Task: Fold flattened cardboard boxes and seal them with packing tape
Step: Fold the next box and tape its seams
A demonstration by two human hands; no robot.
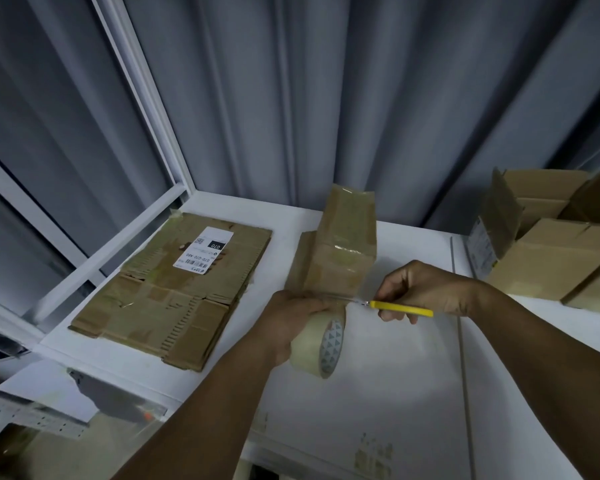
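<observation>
Yellow-handled cutter [400, 308], pinched in the right hand [426, 289], meets tape stretched from the folded box [343, 251], standing on the white table [413, 393] toward its far edge. The left hand [291, 323] grips the tape roll [321, 344]. A slip could nick those fingers; slack tape may stick to itself.

Open boxes [551, 258] — partly off-frame (side label [481, 249] illegible)

On white desk [395, 393], at centre: small taped box [343, 251], upright. Just in front, left hand [291, 323] gripping tape roll [314, 348] on edge against box's near side. Right hand [426, 289] pinching yellow-handled cutter [400, 308], metal tip beside roll's top. To the left, flattened cardboard [174, 292] bearing white label [203, 250]. Far right, open boxes [551, 251]. Behind, grey curtain [361, 98].
</observation>
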